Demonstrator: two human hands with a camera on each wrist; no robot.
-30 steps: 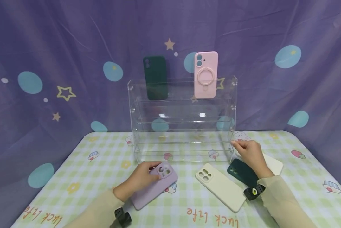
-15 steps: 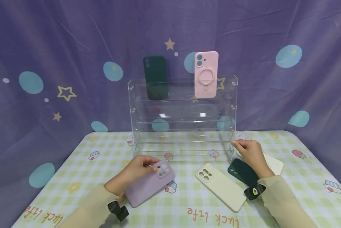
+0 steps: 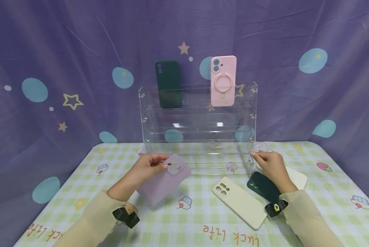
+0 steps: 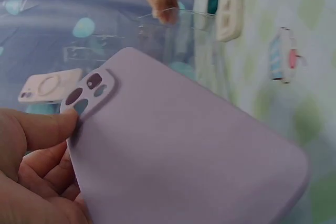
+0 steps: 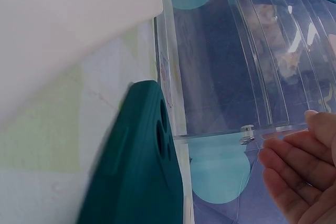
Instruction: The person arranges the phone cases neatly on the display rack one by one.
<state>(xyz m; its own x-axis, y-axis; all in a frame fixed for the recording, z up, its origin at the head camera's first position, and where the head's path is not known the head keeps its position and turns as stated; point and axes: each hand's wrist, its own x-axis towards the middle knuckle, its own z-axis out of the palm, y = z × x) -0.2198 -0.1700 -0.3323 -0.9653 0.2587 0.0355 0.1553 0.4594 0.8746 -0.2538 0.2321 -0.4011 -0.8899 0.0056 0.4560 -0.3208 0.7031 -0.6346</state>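
Observation:
My left hand (image 3: 144, 169) pinches a light purple phone case (image 3: 164, 181) at its camera-hole end, thumb on the outer back. The case is tilted, held above the table. In the left wrist view its plain back (image 4: 178, 145) faces the camera. My right hand (image 3: 272, 168) grips the right side edge of a clear acrylic display stand (image 3: 200, 120); in the right wrist view the thumb (image 5: 317, 124) lies at the panel's edge. A dark green phone case (image 3: 169, 84) and a pink phone case with a ring (image 3: 223, 82) stand upright on the top tier.
A cream phone case (image 3: 240, 204) lies on the checked cloth (image 3: 88, 178) right of centre. Another dark green phone case (image 3: 262, 185) and a white phone case (image 3: 296, 178) lie under and beside my right forearm. A purple curtain (image 3: 64, 51) hangs behind.
My left hand has lifted the purple phone case off the cloth and moved it up toward the stand. The right hand stays at the stand's side.

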